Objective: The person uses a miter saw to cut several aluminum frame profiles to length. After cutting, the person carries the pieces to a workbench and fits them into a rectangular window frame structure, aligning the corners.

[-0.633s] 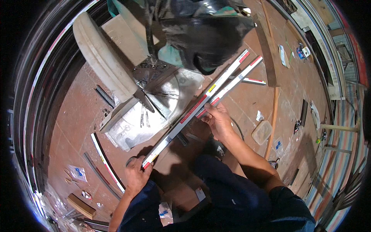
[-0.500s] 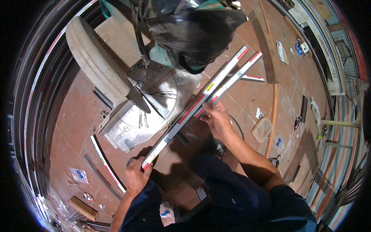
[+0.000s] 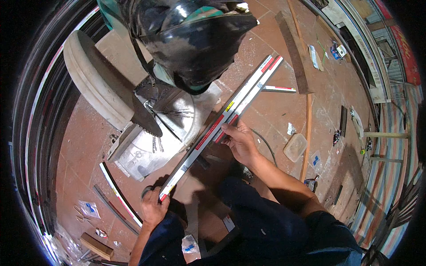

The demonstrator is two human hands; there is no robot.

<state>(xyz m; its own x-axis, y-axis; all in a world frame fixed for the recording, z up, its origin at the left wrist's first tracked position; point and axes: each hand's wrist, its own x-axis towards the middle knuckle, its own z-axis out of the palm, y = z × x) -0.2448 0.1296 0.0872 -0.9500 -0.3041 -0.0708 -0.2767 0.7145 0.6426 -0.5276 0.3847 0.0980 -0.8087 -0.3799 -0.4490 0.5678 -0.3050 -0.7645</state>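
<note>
Long profile [image 3: 210,137], centre of frame, slanting lower left to upper right: lower end gripped by the left hand [image 3: 154,206], apparently to steady it. Shorter profile [image 3: 251,97], alongside: pinched between thumb and fingers of the right hand [image 3: 242,142], presumably keeping the pair parallel (upper ends nearly level). Saw blade [image 3: 149,119], upper left: over a metal base [image 3: 142,157]. Clear plastic tub [image 3: 295,147], right of centre: on the floor [image 3: 273,122].

Saw blade [image 3: 146,115]: jutting in, blocking left of the bars [image 3: 208,137]!
Black bundle [image 3: 191,48]: looming across the far side.
Floor [image 3: 271,116]: passage here, between bars and plastic tub [image 3: 295,147].
Shadow [image 3: 206,188] below: clearance hard to judge.
</note>
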